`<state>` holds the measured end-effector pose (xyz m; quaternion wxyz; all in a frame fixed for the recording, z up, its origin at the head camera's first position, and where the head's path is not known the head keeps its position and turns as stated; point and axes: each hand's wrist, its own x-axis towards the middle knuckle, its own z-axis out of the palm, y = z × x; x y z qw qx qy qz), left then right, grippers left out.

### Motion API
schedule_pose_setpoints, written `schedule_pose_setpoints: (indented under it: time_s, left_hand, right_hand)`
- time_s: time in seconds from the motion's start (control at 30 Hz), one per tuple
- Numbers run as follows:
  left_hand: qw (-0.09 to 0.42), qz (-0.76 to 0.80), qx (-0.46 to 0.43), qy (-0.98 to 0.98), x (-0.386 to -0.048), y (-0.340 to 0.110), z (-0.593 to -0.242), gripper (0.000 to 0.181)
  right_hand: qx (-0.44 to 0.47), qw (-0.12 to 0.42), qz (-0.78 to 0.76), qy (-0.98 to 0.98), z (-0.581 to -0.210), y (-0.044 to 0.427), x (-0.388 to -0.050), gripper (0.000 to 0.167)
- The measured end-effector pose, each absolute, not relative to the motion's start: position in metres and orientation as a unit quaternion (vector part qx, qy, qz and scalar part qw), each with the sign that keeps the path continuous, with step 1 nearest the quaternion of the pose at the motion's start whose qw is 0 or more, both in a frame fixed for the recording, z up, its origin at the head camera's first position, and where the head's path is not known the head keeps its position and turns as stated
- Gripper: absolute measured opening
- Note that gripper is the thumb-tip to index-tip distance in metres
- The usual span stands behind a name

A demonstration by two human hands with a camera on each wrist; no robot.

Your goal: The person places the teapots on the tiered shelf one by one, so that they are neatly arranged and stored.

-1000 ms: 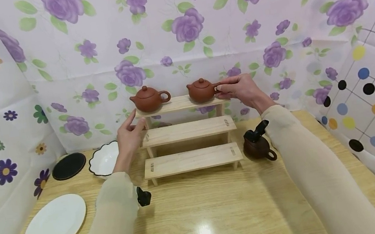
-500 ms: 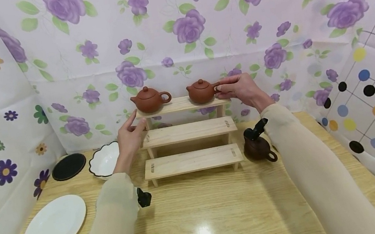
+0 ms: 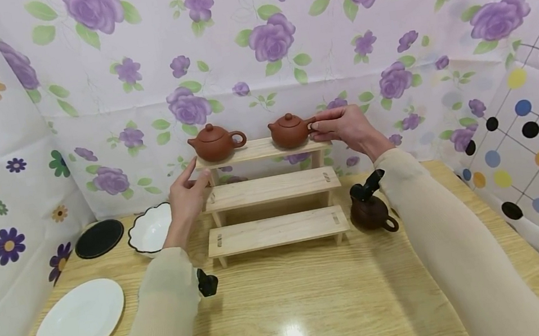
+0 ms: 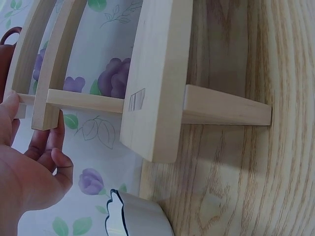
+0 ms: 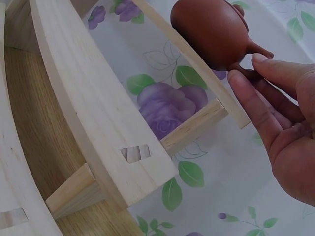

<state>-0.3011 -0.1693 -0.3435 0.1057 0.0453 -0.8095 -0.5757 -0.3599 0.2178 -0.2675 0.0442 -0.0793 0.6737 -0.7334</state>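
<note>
While the right hand [image 3: 348, 129] pinches its handle [image 5: 257, 48], the right teapot [image 3: 288, 132] sits left of that nearer hand on the top shelf [image 3: 258, 148], spout-to-handle axis running lengthwise; the left hand [image 3: 185, 199] touches the shelf's left end, its grip unclear.

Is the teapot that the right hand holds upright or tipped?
Upright: the teapot has its lid knob uppermost and its base on the top shelf.

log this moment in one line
left hand: touches stand | right hand: pinches teapot handle | both red-brown teapots: top shelf | dark pot: table
</note>
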Motion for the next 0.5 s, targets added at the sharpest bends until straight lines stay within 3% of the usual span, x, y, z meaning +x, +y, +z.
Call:
schedule_pose_setpoints:
  time_s: [0.5]
  left_hand:
    - [0.105,-0.577,0.047,-0.809,-0.2992,-0.1683,-0.3415,0.058]
  right_hand:
    - [-0.081,0.042,-0.728,0.68,-0.266,0.2178,-0.3589,0.015]
